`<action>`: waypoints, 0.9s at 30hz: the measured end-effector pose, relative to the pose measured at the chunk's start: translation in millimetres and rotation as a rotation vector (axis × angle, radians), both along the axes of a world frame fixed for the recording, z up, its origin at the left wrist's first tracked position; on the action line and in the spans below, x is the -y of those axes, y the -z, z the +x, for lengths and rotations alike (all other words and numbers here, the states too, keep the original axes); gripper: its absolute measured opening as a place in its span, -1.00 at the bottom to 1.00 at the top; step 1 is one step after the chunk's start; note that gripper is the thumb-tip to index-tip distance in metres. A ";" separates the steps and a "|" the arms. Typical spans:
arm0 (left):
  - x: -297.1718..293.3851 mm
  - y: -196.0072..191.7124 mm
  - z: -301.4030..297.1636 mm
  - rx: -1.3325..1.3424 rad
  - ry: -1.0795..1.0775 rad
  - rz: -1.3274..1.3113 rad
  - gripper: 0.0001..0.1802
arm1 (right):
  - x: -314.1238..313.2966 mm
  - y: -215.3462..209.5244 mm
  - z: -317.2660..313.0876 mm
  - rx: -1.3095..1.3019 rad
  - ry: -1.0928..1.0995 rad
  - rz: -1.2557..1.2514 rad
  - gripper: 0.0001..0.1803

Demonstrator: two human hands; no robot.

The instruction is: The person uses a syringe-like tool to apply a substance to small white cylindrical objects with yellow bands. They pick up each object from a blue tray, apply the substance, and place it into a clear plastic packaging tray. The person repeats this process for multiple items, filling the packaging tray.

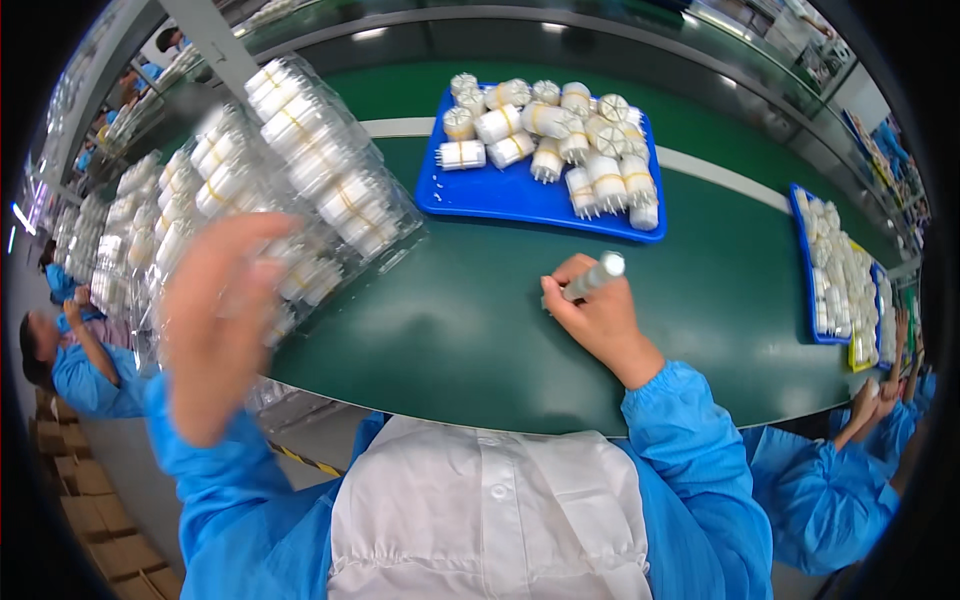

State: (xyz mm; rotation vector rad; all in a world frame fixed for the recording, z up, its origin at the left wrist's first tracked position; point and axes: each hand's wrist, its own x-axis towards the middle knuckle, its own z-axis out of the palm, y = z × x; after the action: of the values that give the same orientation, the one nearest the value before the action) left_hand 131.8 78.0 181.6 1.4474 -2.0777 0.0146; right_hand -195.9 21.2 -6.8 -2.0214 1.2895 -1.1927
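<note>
My right hand [605, 318] is closed round a slim pale grey cylinder with a white end [600, 272], held tilted above the green table. My left hand [225, 315] is raised at the left, blurred by motion; its fingers look apart, with nothing visible between them. It is nearest to clear plastic trays [400, 215] filled with white bundles [355, 205], and it hides part of them. Beyond my right hand lies a blue tray [540, 212] with many white cylindrical bundles [607, 180] tied with yellow bands, some upright, others on their sides.
The green table [470, 330] curves along my front. More filled plastic trays [130, 225] stretch away to the left. At the right are another blue tray [815, 315] and a yellow tray [857, 355]. Co-workers in blue sit at both sides. Cardboard boxes [105, 510] stand on the floor at left.
</note>
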 end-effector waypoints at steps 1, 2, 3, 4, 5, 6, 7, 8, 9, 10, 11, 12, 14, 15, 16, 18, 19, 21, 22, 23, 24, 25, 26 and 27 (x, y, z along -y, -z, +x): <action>8.0 16.3 -37.1 0.020 0.111 0.024 -0.72 | -0.2 3.0 -0.8 -0.001 0.000 0.007 -0.82; 28.4 35.1 -61.7 -0.034 0.245 0.010 -0.69 | -1.9 0.6 -1.5 0.011 -0.002 0.043 -0.81; 54.3 52.4 -82.7 -0.019 0.314 -0.022 -0.64 | -2.5 -1.1 -2.6 -0.009 0.007 0.022 -0.81; 79.3 70.1 -106.1 -0.044 0.296 -0.075 -0.62 | -2.5 -2.2 -4.2 -0.032 0.018 0.000 -0.81; 102.1 85.0 -125.0 -0.059 0.262 -0.126 -0.60 | -1.1 -3.4 -2.4 -0.046 0.011 -0.022 -0.81; 129.4 102.8 -139.7 -0.035 0.245 -0.231 -0.58 | 0.0 -3.9 -1.2 -0.046 0.004 -0.033 -0.81; 154.9 118.7 -152.4 -0.015 0.233 -0.335 -0.55 | 0.8 -4.5 -1.0 -0.047 0.002 -0.040 -0.81; 173.7 130.8 -162.9 0.027 0.237 -0.386 -0.53 | 1.3 -4.2 -0.8 -0.046 -0.001 -0.048 -0.81; 189.8 139.3 -172.0 0.071 0.238 -0.440 -0.52 | 2.3 -4.2 -0.8 -0.052 0.001 -0.051 -0.81; 201.0 142.9 -179.0 0.113 0.245 -0.493 -0.50 | 2.7 -3.3 -2.0 -0.059 0.007 -0.052 -0.81; 211.0 146.1 -180.4 0.105 0.279 -0.462 -0.49 | 3.6 -2.5 -3.1 -0.066 0.011 -0.054 -0.81; 216.4 146.1 -182.6 0.093 0.317 -0.426 -0.48 | 4.0 -1.1 -5.7 -0.061 0.019 -0.052 -0.81; 221.3 148.3 -180.7 0.030 0.343 -0.369 -0.51 | 7.4 0.9 -9.0 -0.051 0.029 -0.048 -0.82; 215.2 142.0 -178.2 0.005 0.334 -0.343 -0.53 | 8.5 2.1 -10.9 -0.016 0.054 -0.026 -0.83; 202.5 134.0 -174.2 -0.022 0.323 -0.317 -0.54 | 10.0 3.5 -13.1 0.018 0.078 -0.004 -0.84; 178.6 124.5 -162.0 -0.085 0.322 -0.351 -0.56 | 12.5 2.0 -17.8 0.083 0.098 0.052 -0.86; 163.0 121.4 -156.3 -0.117 0.367 -0.252 -0.56 | 12.6 -3.8 -20.5 0.150 0.108 0.071 -0.85; 124.9 116.7 -144.0 -0.180 0.450 -0.051 -0.57 | 11.6 -18.1 -23.6 0.284 0.124 0.111 -0.83; 110.5 122.5 -139.7 -0.202 0.482 0.029 -0.55 | 12.9 -17.7 -25.5 0.288 0.141 0.039 -0.82; 97.7 129.0 -136.5 -0.224 0.514 0.109 -0.54 | 12.7 -19.2 -25.5 0.318 0.134 0.056 -0.82; 84.6 139.6 -133.4 -0.218 0.476 0.125 -0.46 | 11.8 -21.8 -22.9 0.351 0.115 0.075 -0.82; 79.8 152.0 -133.7 -0.260 0.466 0.159 -0.42 | 10.3 -23.4 -21.9 0.380 0.106 0.092 -0.82; 75.5 164.2 -134.4 -0.303 0.455 0.193 -0.38 | 7.6 -23.9 -17.3 0.421 0.088 0.097 -0.83; 73.3 170.0 -136.0 -0.346 0.448 0.224 -0.35 | 6.3 -24.0 -14.3 0.436 0.079 0.106 -0.83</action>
State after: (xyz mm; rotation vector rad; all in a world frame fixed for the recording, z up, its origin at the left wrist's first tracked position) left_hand -4.2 4.7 11.6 0.9840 -2.1043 -0.6184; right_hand -210.2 15.0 17.2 -1.5356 1.1889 -1.4668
